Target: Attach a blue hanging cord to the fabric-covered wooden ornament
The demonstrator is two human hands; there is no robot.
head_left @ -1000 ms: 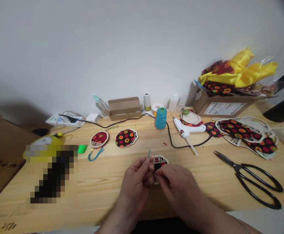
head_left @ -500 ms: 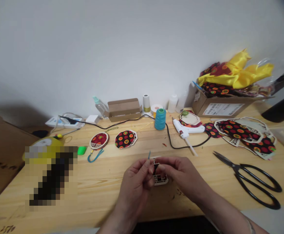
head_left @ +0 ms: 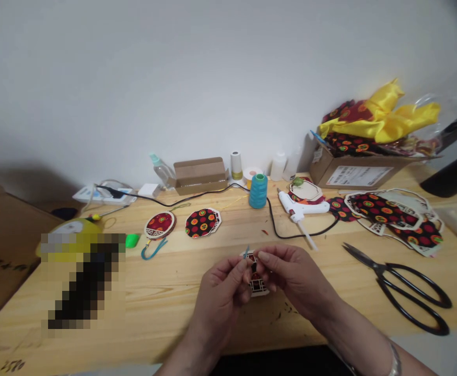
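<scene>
- With our left hand (head_left: 225, 287) we pinch a short blue cord (head_left: 246, 251) between thumb and forefinger, its end poking up above the fingertips.
- Our right hand (head_left: 291, 269) is close against the left, thumb and fingers bent toward the same spot; we cannot tell whether those fingers are closed on anything.
- Beneath both hands we see a small framed fabric piece (head_left: 259, 290), its pale lattice edge showing below and between the fingers, the rest hidden.
- Just below our right hand, dark scraps (head_left: 284, 309) lie on the wooden bench (head_left: 157, 324).
- Ahead of our hands stands a teal thread cone (head_left: 258, 193), with a white glue gun (head_left: 304, 208) lying to its right.
- We have black-handled scissors (head_left: 381, 270) on the right, blades apart from our hands and pointing up and left.
- To our left lie an octagonal patterned piece (head_left: 201, 223) and, beyond it, a round red piece (head_left: 160, 225) with a blue loop (head_left: 149, 253) beside its lower edge.
- At the back right, yellow cloth (head_left: 393, 125) spills over a cardboard box (head_left: 322, 169).
</scene>
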